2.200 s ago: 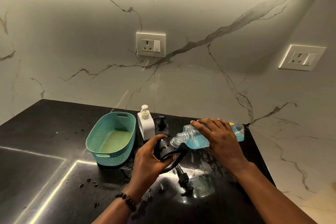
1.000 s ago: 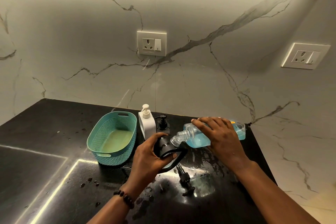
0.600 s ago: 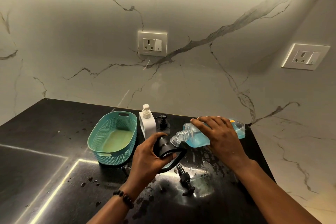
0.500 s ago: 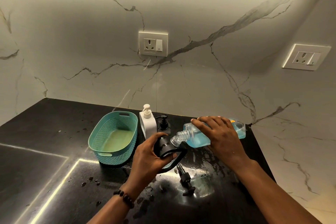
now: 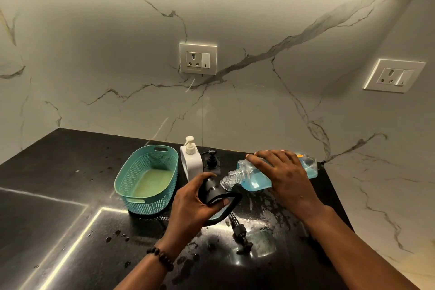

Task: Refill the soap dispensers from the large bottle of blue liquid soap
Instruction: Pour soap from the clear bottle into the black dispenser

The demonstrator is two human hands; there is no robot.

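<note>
My right hand (image 5: 286,176) grips the large clear bottle of blue soap (image 5: 254,178), tipped almost flat with its open neck pointing left. The neck touches the mouth of a black dispenser (image 5: 213,192), which my left hand (image 5: 190,205) holds tilted just above the counter. Blue liquid shows at the dispenser's lower end. Its black pump with tube (image 5: 240,233) lies loose on the counter below. A white pump dispenser (image 5: 191,161) and a second black pump dispenser (image 5: 211,161) stand upright behind, near the wall.
A teal perforated basket (image 5: 131,179) sits left of the dispensers. The black counter (image 5: 58,172) is wet with drops and smears around the hands. Marble walls close the back and right side, with two sockets (image 5: 198,58) above.
Hands, bottle and dispenser keep the same pose throughout; only the camera shifts slightly.
</note>
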